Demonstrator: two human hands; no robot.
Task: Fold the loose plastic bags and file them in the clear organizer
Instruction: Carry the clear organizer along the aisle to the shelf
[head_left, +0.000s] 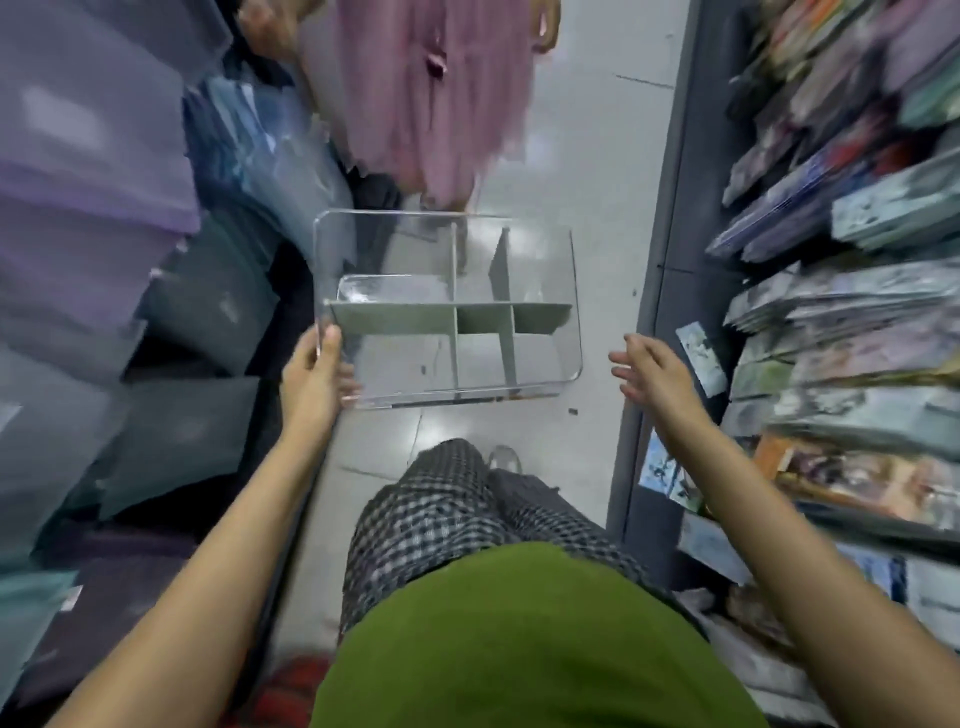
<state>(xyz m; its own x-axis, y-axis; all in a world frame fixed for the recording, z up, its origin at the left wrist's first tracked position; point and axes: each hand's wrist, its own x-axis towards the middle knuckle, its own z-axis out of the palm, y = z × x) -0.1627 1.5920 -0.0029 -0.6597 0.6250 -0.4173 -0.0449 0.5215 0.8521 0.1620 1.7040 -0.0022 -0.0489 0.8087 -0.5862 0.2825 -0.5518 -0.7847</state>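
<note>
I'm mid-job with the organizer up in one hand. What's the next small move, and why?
Probably bring the right hand in to take the right edge of the clear organizer. Only the left hand grips it, at its left edge, held above the floor, and the right hand is open just beside it. Its compartments look empty.

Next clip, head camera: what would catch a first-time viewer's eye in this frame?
First the clear organizer with grey dividers, held up mid-frame over the pale floor, its compartments apparently empty. The left hand grips its near-left corner, while the right hand hangs open just off its right side, not touching. A pink frilly garment hangs at top centre, with blurred shelves of packaged goods lining the right.
</note>
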